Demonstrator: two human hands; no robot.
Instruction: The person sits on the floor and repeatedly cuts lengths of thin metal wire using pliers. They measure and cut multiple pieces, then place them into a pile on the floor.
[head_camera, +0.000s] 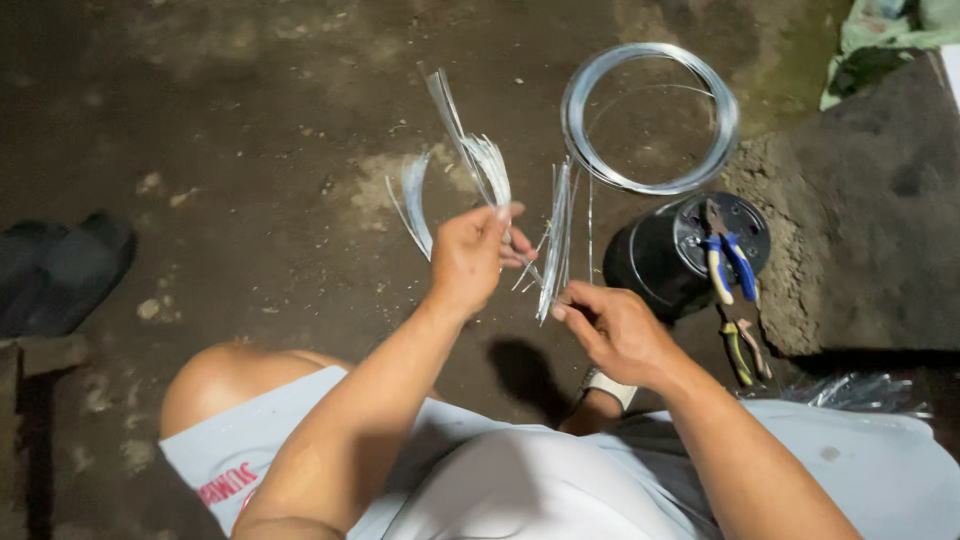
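1. The left hand (468, 262) is closed on a bundle of thin, silvery cut wire lengths (487, 165); the strands fan up and away from the fist, their long axis leaning slightly left.
2. The right hand (615, 330) pinches the lower end of a second sheaf of straight silvery wires (557, 240), which stands nearly upright above its fingertips.
3. The two bundles lie just beside each other, the right one a little lower and nearer the body.
4. Beyond the right-hand grip lies a round coil of silvery wire (648, 115); right of it stands a black overturned plastic pot (660, 262) bearing blue-handled pliers (728, 262).
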